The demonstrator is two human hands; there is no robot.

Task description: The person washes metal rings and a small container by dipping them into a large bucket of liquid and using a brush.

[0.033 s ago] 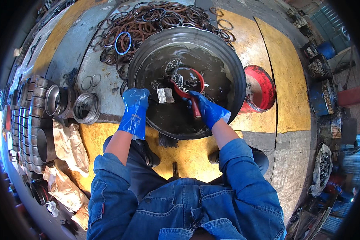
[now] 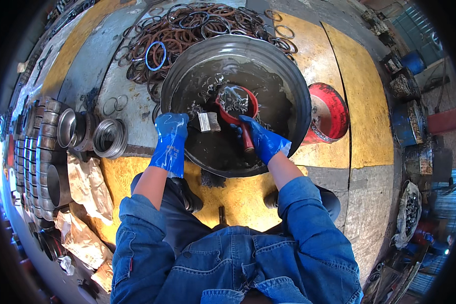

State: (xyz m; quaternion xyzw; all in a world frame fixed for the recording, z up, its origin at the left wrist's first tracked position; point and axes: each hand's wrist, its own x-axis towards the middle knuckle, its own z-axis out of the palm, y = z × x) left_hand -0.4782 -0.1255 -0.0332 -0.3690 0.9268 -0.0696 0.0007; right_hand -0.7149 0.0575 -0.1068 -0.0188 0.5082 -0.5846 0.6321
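A wide dark basin [image 2: 238, 44] in front of me holds murky, dark liquid. My right hand [image 2: 264, 140], in a blue rubber glove, is closed around the handle of a round red dipper [image 2: 253, 100]. The dipper sits at the liquid's surface, with bright, rippled liquid inside its rim. My left hand [image 2: 171, 133], gloved the same way, is closed at the basin's near left rim. From it a flat brush [image 2: 207, 122] points right over the liquid, showing a pale metal band and grey bristles. The brush handle is mostly hidden.
Rusty rings [image 2: 187, 30] are heaped behind the basin, with one blue ring [image 2: 156, 55] among them. A red bucket [image 2: 329, 111] stands to the right. Metal rings [image 2: 110, 138], stacked cylinders [image 2: 43, 152] and brown paper [image 2: 88, 187] lie left.
The liquid inside the dipper has turned from mostly dark to bright and rippled. The dipper has shifted very slightly leftward; both hands stay nearly in place.
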